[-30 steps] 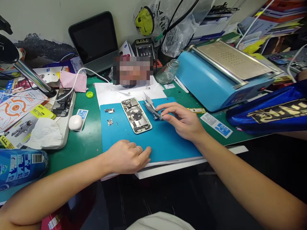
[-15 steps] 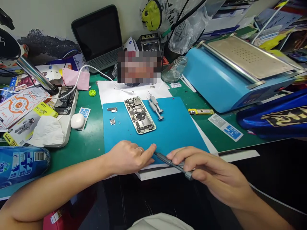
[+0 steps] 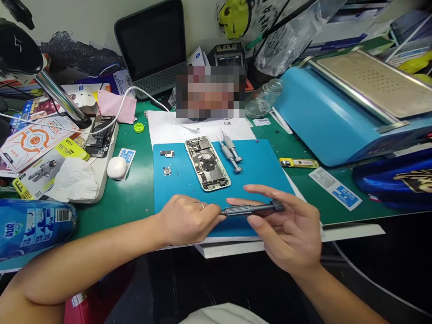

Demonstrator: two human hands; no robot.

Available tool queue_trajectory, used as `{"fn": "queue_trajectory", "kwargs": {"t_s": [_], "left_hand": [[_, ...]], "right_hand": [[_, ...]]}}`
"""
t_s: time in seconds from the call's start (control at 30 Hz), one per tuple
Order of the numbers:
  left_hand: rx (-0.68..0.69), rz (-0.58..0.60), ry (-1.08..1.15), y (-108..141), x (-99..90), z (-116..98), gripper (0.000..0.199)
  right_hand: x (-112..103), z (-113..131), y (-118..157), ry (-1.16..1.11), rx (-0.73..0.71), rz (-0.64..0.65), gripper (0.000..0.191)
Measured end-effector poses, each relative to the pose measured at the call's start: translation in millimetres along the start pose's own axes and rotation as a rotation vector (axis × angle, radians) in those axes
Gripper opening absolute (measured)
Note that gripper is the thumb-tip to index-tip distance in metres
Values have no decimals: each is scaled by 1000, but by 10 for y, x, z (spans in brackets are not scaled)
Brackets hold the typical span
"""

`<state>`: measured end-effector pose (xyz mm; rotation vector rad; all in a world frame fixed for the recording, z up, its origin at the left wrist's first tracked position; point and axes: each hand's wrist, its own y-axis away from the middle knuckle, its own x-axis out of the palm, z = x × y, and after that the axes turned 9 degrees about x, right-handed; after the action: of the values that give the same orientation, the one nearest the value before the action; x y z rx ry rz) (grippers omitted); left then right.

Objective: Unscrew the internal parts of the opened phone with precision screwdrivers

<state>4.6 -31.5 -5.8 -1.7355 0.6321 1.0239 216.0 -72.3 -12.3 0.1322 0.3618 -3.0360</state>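
A dark grey screwdriver (image 3: 248,209) lies level over the front of the blue mat (image 3: 263,180). My left hand (image 3: 189,218) is closed round its thin left end. At the other end, my right hand (image 3: 292,225) has its fingers apart around the handle; the thumb and fingertips are close to it, and contact is unclear. Beyond my hands lies an opened phone (image 3: 207,164) with its inner parts showing. Two grey screwdrivers (image 3: 231,150) rest to its right. Small metal parts (image 3: 167,154) sit on the mat left of the phone.
A blue machine (image 3: 324,117) with a metal plate stands at the right, a yellow cutter (image 3: 299,162) before it. A glass jar (image 3: 265,99), a screen (image 3: 151,45) and a white cable (image 3: 126,99) are at the back. A white case (image 3: 117,168) is left.
The screwdriver has turned from slanted to nearly level. My left hand has closed on its end, and my right hand has moved up with its fingers spread wider. The view has shifted slightly.
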Motion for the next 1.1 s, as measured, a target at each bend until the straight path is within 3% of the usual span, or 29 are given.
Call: {"fn": "queue_trajectory", "kwargs": {"t_s": [0.13, 0.33, 0.43, 0.57, 0.77, 1.1], "left_hand": [[-11, -58, 29, -9, 2, -4, 36], [-38, -19, 36, -7, 16, 9, 40], [-69, 38, -3, 0, 30, 6, 45], [-2, 50, -26, 15, 50, -11, 49], [80, 70, -20, 20, 63, -3, 45], [-74, 37, 61, -2, -4, 38, 42]], "right_hand": [[131, -23, 23, -124, 26, -74, 52], [101, -11, -47, 78, -108, 25, 67], [105, 27, -152, 53, -10, -93, 56], [199, 38, -305, 41, 92, -257, 35], [298, -16, -386, 71, 139, -165, 30], [226, 17, -392, 54, 150, -193, 30]]}}
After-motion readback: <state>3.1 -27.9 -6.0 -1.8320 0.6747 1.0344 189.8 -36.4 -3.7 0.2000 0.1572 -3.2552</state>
